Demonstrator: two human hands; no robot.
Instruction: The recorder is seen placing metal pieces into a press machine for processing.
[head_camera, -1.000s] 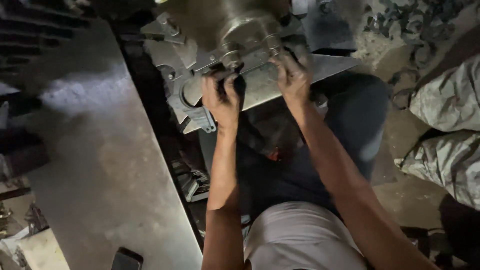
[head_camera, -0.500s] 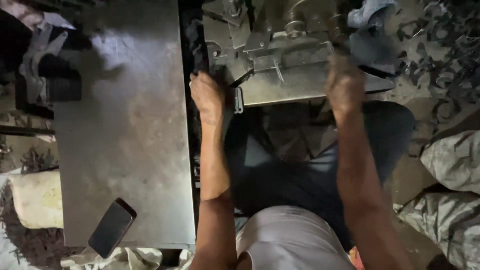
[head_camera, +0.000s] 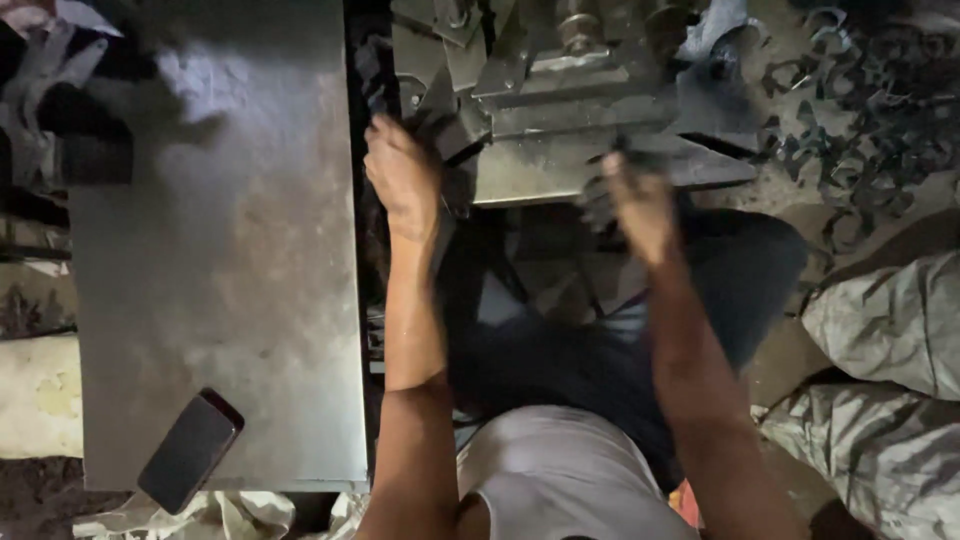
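Note:
My left hand (head_camera: 402, 172) is curled at the left corner of a grey metal machine bed (head_camera: 540, 170), fingers closed around a dark metal piece (head_camera: 376, 92) that sticks up from the gap beside the bed. My right hand (head_camera: 640, 205) is blurred at the bed's front edge, over my dark-trousered lap. A small grey piece (head_camera: 597, 205) shows by its fingers; whether it is held cannot be told. Bolts and angled steel plates (head_camera: 575, 35) of the machine rise behind both hands.
A large bare steel table (head_camera: 220, 250) lies to my left, with a dark phone (head_camera: 190, 450) at its near corner. Scrap metal cut-outs (head_camera: 860, 100) litter the ground at the right. Two grey sacks (head_camera: 885, 320) sit at the right edge.
Both hands have come down from the machine's round upper part to the bed's front edge. The right hand has drifted left and is now blurred. The view has shifted, bringing the table and phone into sight.

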